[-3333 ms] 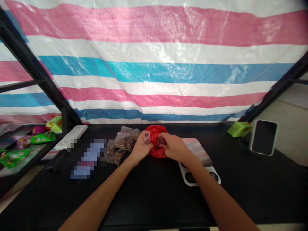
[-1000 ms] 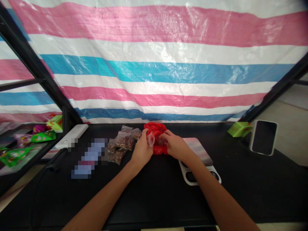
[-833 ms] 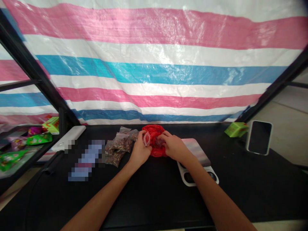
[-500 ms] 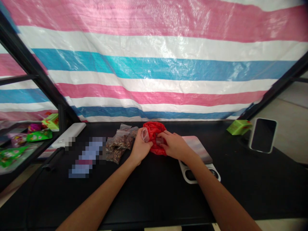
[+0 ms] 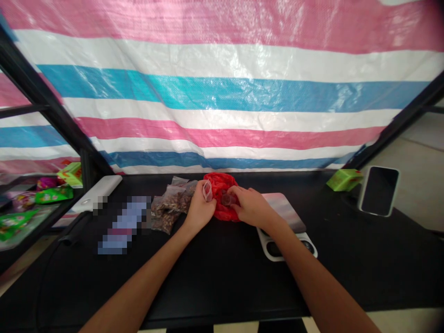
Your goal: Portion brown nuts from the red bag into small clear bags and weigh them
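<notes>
The **left hand** [image 5: 199, 208] and **right hand** [image 5: 250, 206] work close together at the middle of the black table [image 5: 222, 282], with a crumpled red plastic bag [image 5: 222, 213] between them. The bag sits nearer the right hand, whose curled fingers rest on its top; the left hand touches only its left edge.

The left hand is closed into a pinch around a small clear bag [image 5: 207, 190], which stands roughly upright with its long axis running near to far, just above the left thumb and fingertips. The right hand pinches a small dark pouch [image 5: 227, 199] against the red bag, its fingers bunched rather than spread. What fills the pouch is hard to tell.

The two pinched items are just apart. To the left, beside the left hand, lie clear bags of brown nuts [image 5: 169, 208]. To the right of the right hand sits a white kitchen scale [image 5: 286, 247], with its pink-patterned top just beyond the wrist.
</notes>
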`<state>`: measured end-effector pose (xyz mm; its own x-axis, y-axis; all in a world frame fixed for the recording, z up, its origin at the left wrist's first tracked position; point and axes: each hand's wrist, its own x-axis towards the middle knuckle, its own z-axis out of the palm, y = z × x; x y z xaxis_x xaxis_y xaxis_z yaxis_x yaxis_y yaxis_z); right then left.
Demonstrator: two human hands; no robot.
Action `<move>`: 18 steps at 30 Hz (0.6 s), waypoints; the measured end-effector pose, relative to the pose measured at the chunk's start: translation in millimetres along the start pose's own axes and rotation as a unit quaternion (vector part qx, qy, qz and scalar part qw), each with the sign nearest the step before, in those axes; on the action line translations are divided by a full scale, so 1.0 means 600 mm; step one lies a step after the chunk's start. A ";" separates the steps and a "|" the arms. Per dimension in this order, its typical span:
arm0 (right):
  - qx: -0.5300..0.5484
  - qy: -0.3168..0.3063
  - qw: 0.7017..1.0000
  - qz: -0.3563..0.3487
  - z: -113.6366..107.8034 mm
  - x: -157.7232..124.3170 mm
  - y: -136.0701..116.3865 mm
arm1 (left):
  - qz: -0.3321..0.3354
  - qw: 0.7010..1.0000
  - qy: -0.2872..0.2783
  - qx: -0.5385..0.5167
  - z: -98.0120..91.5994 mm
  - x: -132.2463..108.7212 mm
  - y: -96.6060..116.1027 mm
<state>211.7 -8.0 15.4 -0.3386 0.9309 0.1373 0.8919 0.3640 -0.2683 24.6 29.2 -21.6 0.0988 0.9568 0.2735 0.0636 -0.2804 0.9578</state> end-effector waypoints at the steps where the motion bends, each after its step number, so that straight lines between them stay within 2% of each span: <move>1: 0.002 0.000 1.000 0.005 -0.001 0.001 0.000 | 0.001 1.000 -0.007 0.005 0.000 0.000 0.001; 4: 0.017 0.022 1.000 0.006 -0.004 0.002 -0.002 | 0.003 1.000 -0.013 0.005 0.000 -0.001 0.002; 8: 0.027 0.055 0.998 -0.003 -0.002 0.004 -0.006 | -0.031 0.999 -0.012 -0.037 0.001 -0.001 0.005; 15: -0.015 0.032 0.999 0.010 -0.001 0.002 -0.002 | -0.075 0.994 0.018 -0.080 0.003 0.000 0.005; 18: -0.020 0.034 0.999 0.006 0.000 0.002 -0.002 | -0.082 0.990 0.014 -0.113 0.005 0.000 0.003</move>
<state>210.4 -7.1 15.9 -0.3086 0.9301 0.1992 0.9070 0.3508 -0.2329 27.4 28.7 -20.0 0.0774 0.9906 0.1127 -0.1474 -0.1004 0.9840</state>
